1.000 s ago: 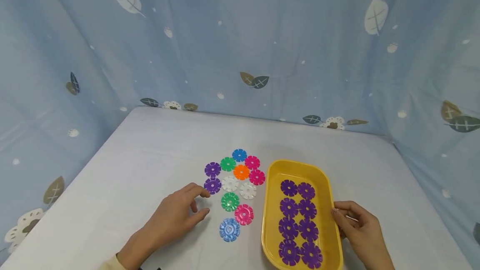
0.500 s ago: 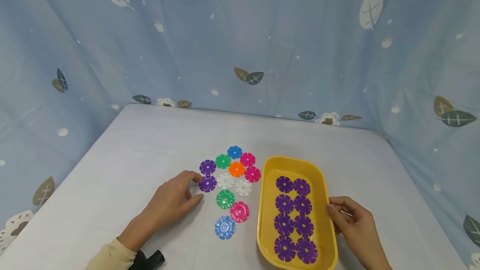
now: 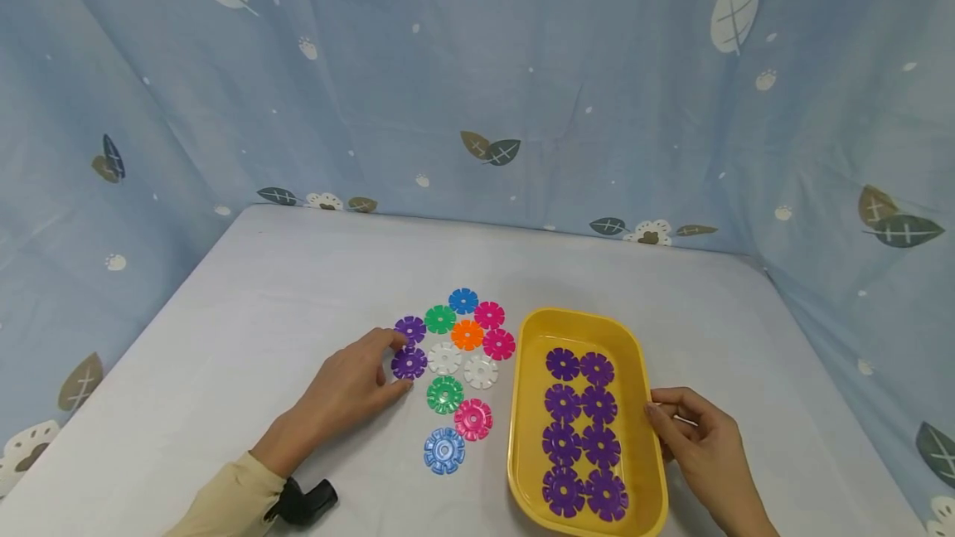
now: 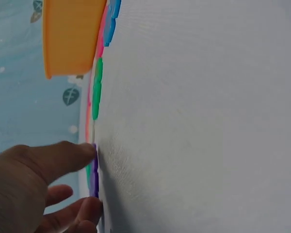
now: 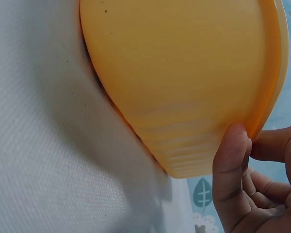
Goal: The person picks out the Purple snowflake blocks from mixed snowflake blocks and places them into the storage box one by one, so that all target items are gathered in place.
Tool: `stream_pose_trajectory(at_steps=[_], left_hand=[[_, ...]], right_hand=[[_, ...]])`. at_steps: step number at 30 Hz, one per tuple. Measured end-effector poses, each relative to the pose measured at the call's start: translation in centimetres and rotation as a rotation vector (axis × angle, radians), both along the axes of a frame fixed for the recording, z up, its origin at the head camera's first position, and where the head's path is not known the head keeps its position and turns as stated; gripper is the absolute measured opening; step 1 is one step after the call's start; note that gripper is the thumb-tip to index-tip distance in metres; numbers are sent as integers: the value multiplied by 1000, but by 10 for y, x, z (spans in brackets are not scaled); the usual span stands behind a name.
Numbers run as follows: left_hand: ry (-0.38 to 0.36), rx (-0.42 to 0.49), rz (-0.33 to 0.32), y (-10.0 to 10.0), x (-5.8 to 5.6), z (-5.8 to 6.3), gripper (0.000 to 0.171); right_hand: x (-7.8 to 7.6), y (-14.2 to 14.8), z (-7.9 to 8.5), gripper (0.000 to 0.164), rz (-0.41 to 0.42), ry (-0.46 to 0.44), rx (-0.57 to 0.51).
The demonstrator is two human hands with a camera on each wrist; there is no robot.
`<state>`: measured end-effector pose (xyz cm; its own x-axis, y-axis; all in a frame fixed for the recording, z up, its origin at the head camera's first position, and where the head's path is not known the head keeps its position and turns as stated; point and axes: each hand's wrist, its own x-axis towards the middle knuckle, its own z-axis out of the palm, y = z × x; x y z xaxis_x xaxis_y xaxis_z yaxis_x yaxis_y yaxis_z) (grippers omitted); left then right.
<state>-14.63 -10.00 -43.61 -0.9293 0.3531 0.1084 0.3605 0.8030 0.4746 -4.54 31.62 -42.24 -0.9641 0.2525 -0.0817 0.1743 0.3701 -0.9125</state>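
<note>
My left hand (image 3: 349, 379) has its thumb and index finger at opposite edges of the nearer purple snowflake disc (image 3: 409, 362), which lies flat on the table. In the left wrist view, the thumb tip and fingertips bracket that purple disc (image 4: 94, 170) edge-on. A second purple disc (image 3: 409, 329) lies just behind, partly covered by the index finger. My right hand (image 3: 697, 446) grips the right rim of a yellow plastic tray (image 3: 637, 437), thumb above and fingers outside. Several purple discs (image 3: 561, 442) lie in two columns in the tray. The right wrist view shows the pinched rim against the tray's outer wall (image 5: 184, 73).
Between left hand and tray lie loose discs: blue (image 3: 463, 301), green (image 3: 440, 319), orange (image 3: 467, 335), pink (image 3: 499, 344), white (image 3: 444, 358), another green (image 3: 444, 394), another pink (image 3: 473, 419) and light blue (image 3: 443, 450). A patterned blue curtain (image 3: 418, 89) surrounds the white table (image 3: 298, 272).
My left hand has moved forward and right from beside the discs, so its fingertips now reach round the nearer purple disc. The right hand still holds the tray rim. The head view has shifted slightly.
</note>
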Motion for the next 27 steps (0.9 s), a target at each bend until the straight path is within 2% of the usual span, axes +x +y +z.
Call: stream_pose_trajectory(at_steps=[9, 18, 21, 27], left_hand=[[0, -2, -21, 2, -6, -1, 52], [-68, 48, 3, 3, -14, 0, 57], [-47, 36, -1, 3, -16, 1, 58], [-2, 24, -31, 4, -13, 1, 50]], right_hand=[[0, -1, 1, 32, -2, -3, 11], [0, -1, 2, 32, -5, -7, 11], [0, -1, 2, 31, -3, -6, 9], [-1, -1, 2, 31, -8, -9, 23]])
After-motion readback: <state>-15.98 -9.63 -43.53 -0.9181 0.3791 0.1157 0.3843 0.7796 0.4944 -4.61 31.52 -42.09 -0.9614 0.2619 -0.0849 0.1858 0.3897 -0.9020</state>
